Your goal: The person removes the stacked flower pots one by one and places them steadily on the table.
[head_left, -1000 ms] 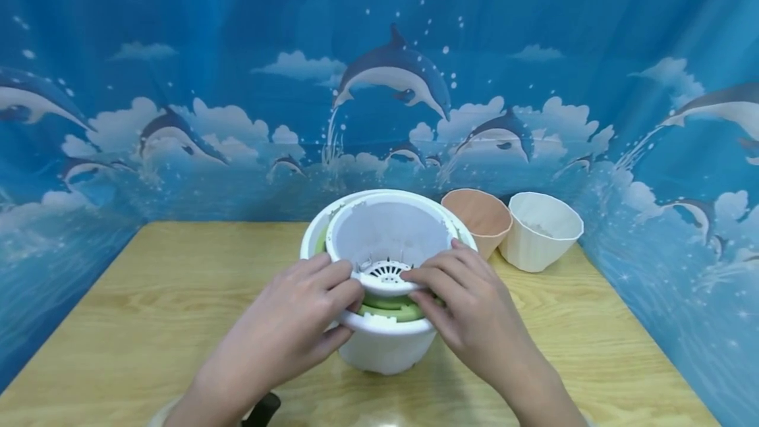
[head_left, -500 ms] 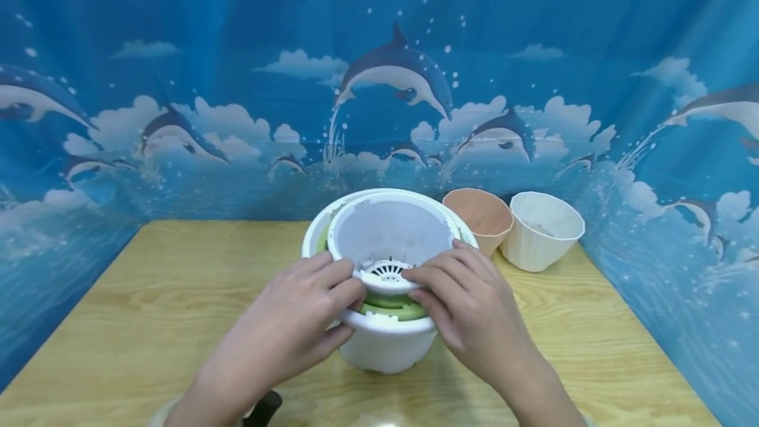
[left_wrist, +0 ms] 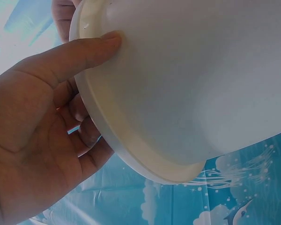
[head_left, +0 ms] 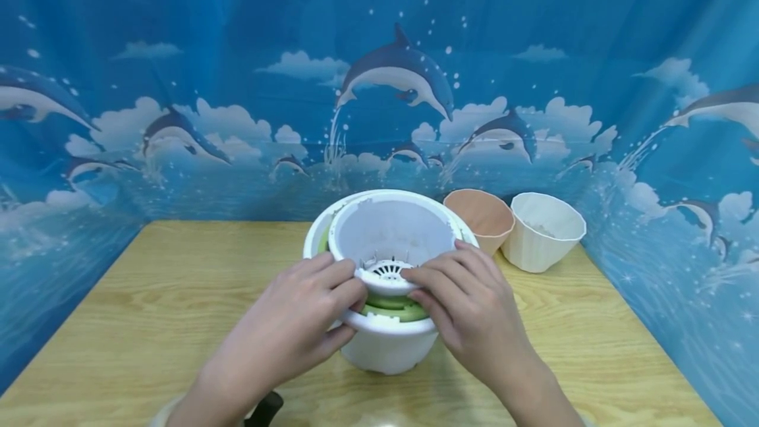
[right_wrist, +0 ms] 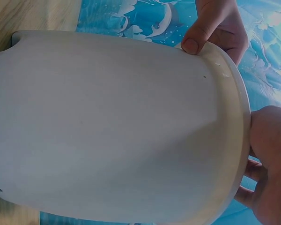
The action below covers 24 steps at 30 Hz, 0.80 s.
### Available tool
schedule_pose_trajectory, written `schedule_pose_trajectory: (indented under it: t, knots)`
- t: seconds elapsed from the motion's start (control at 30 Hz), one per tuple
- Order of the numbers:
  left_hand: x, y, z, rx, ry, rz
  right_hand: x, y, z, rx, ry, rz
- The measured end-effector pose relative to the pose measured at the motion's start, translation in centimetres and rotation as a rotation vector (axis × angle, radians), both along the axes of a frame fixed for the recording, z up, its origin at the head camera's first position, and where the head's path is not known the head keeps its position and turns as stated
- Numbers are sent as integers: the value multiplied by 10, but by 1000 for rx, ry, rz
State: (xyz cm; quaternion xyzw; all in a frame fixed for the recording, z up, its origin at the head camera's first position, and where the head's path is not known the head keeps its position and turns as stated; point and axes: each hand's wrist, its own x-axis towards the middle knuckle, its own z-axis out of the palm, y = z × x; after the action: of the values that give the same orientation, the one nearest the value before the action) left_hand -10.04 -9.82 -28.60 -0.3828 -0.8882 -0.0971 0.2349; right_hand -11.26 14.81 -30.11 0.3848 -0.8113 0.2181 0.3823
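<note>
Several plastic flower pots are nested in one stack at the middle of the table in the head view. The white outer pot (head_left: 388,348) stands upright. Inside it shows a green pot (head_left: 396,313), and a smaller white pot (head_left: 394,223) with a slotted bottom sits innermost. My left hand (head_left: 296,318) grips the front-left rims; its thumb (left_wrist: 100,50) lies against the outer wall in the left wrist view, fingers curled over the edge. At the front right, my right hand (head_left: 477,305) pinches the inner pot's rim between thumb and fingers. Their fingertips are partly hidden.
Behind the stack to the right stand a terracotta-coloured pot (head_left: 477,213) and a ribbed white pot (head_left: 534,252), side by side. The wooden table (head_left: 178,282) ends at a blue dolphin curtain (head_left: 237,84). A dark rounded object (head_left: 265,408) shows by the left wrist.
</note>
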Motion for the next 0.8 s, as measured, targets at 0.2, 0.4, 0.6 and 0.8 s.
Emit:
schedule_pose_trajectory:
  t: [0.2, 0.4, 0.6, 0.8]
  knots:
    - [1, -1, 0, 9, -6, 0, 0, -3, -1, -25, 32, 3]
    - [2, -1, -1, 17, -15, -6, 1, -6, 0, -80, 97, 10]
    - [3, -1, 0, 22, -20, -3, 1, -9, 2, -118, 141, 16]
    - [3, 0, 1, 16, -30, 7, 1, -9, 2, -130, 156, 21]
